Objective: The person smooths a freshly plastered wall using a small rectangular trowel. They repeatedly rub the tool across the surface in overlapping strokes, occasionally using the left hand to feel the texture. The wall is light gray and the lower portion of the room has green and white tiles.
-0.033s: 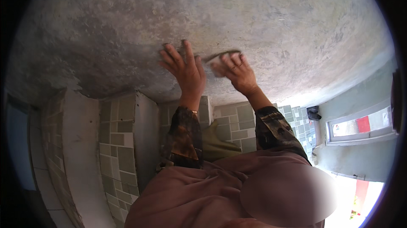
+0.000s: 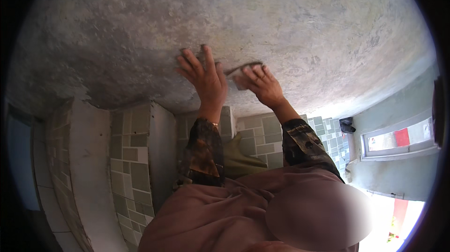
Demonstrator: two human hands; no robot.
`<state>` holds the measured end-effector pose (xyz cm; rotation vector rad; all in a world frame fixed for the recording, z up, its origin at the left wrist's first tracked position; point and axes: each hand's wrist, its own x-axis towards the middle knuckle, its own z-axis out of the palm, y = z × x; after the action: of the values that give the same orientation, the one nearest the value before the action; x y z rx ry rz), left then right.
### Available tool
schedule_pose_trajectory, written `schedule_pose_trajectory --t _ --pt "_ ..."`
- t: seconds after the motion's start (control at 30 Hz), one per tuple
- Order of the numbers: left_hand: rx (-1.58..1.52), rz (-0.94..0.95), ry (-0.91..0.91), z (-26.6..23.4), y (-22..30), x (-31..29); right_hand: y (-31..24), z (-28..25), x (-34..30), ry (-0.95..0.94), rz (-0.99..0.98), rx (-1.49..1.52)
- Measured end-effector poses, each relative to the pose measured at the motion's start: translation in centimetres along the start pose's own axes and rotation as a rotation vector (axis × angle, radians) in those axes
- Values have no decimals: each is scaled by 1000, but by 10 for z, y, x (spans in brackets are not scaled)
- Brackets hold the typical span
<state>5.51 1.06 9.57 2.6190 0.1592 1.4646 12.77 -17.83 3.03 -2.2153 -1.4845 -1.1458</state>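
Observation:
A mottled grey wall [image 2: 286, 17], with patchy, worn paint, fills the upper part of the view. My left hand [image 2: 209, 84] lies against it with the fingers spread and nothing in them. Just to its right, my right hand [image 2: 265, 86] presses a thin, flat, greyish piece [image 2: 240, 82] to the wall under its fingers. Motion blurs that piece, and the fingers cover part of it, so I cannot make out its exact kind. A dark line runs along its upper edge.
Steps [image 2: 89, 158] with pale treads and green-grey tiled risers [image 2: 131, 153] are at the left. Olive cloth [image 2: 241, 158] shows below my hands. At the right are a window [image 2: 398, 139], a black bundle [image 2: 347, 125] near tiles, and a bright opening.
My right hand has slid slightly down the wall with the flat piece under its fingers. The left hand has stayed in place.

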Motion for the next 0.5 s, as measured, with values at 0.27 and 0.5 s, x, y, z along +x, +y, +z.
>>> schedule_pose_trajectory --t 0.27,0.5 --pt "30 -8 1 2 -7 2 8 1 -16 -100 111 35" --pt "26 12 3 0 -8 3 -11 16 -24 -223 -52 79"
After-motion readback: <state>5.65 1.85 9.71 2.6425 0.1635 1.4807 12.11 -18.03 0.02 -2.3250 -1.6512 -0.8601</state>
